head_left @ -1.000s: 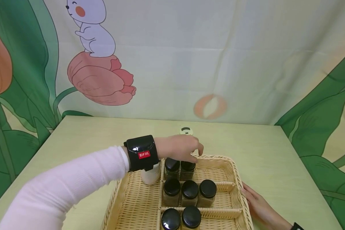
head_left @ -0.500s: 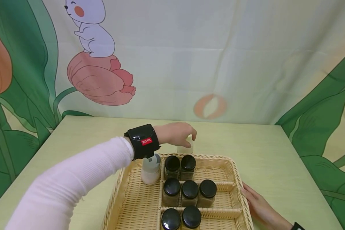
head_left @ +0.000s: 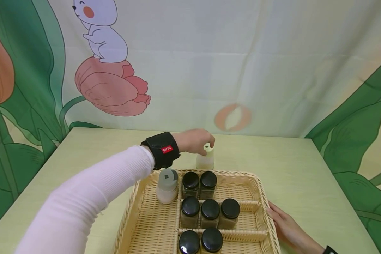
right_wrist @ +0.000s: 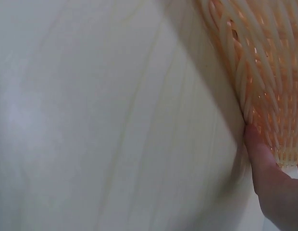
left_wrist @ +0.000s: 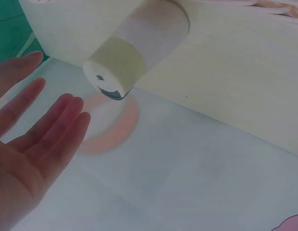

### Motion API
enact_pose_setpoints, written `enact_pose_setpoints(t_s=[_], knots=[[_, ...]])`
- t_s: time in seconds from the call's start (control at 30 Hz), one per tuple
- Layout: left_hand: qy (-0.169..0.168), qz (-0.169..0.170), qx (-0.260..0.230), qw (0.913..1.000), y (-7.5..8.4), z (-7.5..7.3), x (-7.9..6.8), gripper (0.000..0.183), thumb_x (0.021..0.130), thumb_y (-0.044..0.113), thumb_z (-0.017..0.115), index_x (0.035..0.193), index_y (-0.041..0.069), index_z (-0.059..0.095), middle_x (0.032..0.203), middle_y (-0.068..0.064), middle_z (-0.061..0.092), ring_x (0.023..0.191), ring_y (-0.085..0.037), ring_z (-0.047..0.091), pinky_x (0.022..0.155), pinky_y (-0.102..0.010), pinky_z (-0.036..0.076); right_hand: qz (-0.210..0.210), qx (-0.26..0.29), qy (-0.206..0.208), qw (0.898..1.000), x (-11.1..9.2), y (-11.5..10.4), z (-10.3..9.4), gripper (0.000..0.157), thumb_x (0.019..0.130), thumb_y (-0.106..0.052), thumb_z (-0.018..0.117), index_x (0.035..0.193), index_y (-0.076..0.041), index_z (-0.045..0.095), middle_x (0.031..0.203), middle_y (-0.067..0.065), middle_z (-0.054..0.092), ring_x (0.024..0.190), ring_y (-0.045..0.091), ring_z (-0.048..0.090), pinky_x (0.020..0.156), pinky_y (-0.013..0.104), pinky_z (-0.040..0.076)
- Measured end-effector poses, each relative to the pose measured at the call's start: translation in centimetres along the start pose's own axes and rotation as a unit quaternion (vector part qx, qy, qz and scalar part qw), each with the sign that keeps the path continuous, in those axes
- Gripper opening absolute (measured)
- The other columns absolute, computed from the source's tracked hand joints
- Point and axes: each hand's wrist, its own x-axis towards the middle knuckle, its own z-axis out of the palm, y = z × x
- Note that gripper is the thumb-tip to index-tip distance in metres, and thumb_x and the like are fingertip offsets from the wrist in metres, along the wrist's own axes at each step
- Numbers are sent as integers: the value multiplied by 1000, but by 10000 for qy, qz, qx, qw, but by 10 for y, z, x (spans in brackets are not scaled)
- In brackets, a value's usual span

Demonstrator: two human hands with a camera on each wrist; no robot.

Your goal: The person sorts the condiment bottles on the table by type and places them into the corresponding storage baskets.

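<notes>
A pale-capped shaker bottle (head_left: 205, 161) with whitish contents stands upright on the table behind the wicker basket (head_left: 262, 197). My left hand (head_left: 195, 140) hovers at its cap; in the left wrist view the extended fingers (left_wrist: 57, 127) are apart from the shaker. Another shaker bottle (head_left: 167, 187), grey-capped, stands in the basket's long left compartment. Black-lidded jars fill parts of the right compartments: two at the back, three in the middle (head_left: 210, 210), two visible in front. My right hand (head_left: 287, 225) touches the basket's outer right wall, its fingertips partly hidden there.
Wicker dividers (head_left: 247, 205) split the basket's right side into rows. The basket's front is cut off by the view's lower edge. A printed cloth (head_left: 177, 70) hangs behind the pale table (head_left: 304, 169).
My left hand has moved from above the back-row jars to the shaker behind the basket, uncovering those jars and the grey-capped shaker. The right hand keeps its place at the basket.
</notes>
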Motion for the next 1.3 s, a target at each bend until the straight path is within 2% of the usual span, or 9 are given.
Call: enact_pose_setpoints(t_s=[0.33, 0.63, 0.83, 1.07, 1.17, 1.3], knots=[[300, 0, 49, 9995, -5, 9, 8, 30, 80, 9, 63, 109, 3, 59, 109, -11, 58, 96, -23, 52, 84, -31, 41, -77, 189, -281, 9994, 0, 0, 0, 72, 91, -46, 38, 143, -9, 6, 141, 28, 15, 120, 44, 31, 87, 49, 40], [524, 9, -57, 9986, -11, 13, 15, 32, 79, 9, 65, 109, 2, 59, 108, -12, 56, 96, -24, 51, 84, -31, 41, -132, 198, -345, 9991, 0, 1, -1, 73, 91, -46, 39, 143, -8, 6, 140, 29, 14, 121, 44, 30, 87, 49, 40], [463, -108, -188, 9987, -14, 14, 19, 37, 78, 10, 67, 113, 3, 57, 110, -14, 53, 96, -25, 51, 83, -31, 41, -161, 179, -415, 9988, 0, 0, -1, 73, 91, -46, 38, 143, -7, 4, 140, 29, 13, 121, 44, 29, 87, 49, 39], [211, -228, -451, 9985, -16, 17, 22, 43, 78, 9, 66, 119, 5, 53, 115, -16, 49, 98, -26, 49, 84, -30, 40, -125, 174, -374, 9991, -1, 0, -1, 72, 92, -46, 37, 143, -7, 4, 140, 30, 13, 119, 44, 33, 86, 49, 41], [275, -159, -448, 9985, -13, 17, 17, 43, 78, 6, 65, 119, 5, 53, 114, -17, 49, 97, -26, 49, 83, -30, 40, -118, 157, -403, 9990, -1, 0, -2, 72, 92, -46, 37, 143, -7, 4, 140, 30, 13, 119, 44, 34, 85, 48, 41], [404, -32, -390, 9984, -17, 27, 22, 44, 77, 5, 66, 119, 4, 53, 112, -18, 50, 97, -27, 50, 83, -32, 41, -133, 148, -422, 9989, 0, 0, -2, 73, 92, -46, 37, 143, -6, 4, 139, 31, 13, 118, 44, 34, 85, 48, 42]])
